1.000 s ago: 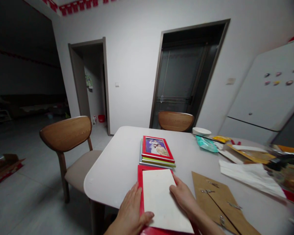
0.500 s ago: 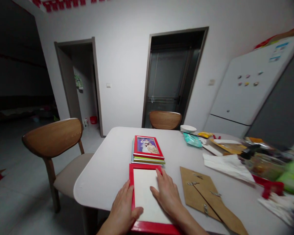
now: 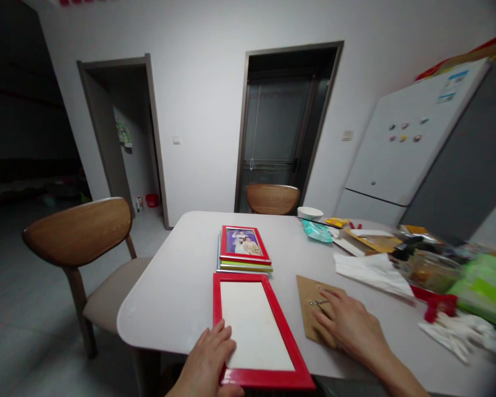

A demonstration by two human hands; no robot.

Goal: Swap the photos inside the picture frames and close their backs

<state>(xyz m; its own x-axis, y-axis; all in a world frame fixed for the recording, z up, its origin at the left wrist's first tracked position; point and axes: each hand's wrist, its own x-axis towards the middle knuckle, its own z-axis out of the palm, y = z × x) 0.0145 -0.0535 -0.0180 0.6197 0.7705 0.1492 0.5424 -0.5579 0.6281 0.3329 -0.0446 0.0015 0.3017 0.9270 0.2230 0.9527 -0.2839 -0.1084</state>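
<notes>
While the left hand (image 3: 210, 355) is resting loosely on the red frame (image 3: 284, 325), lower centre, the right hand (image 3: 352, 326) is touching the brown backing board (image 3: 308, 317), lower right, grip unclear. White sheet (image 3: 252, 328) is lying inside; board is lying apart, unfitted.

The right hand (image 3: 349, 325) has left the white sheet (image 3: 252, 325), now lying within the red frame (image 3: 268, 378), for the brown board (image 3: 309, 317) right of that frame.

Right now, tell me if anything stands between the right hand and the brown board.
Nothing visible does: the right hand is over the brown board, its fingers close to a metal clip.
</notes>
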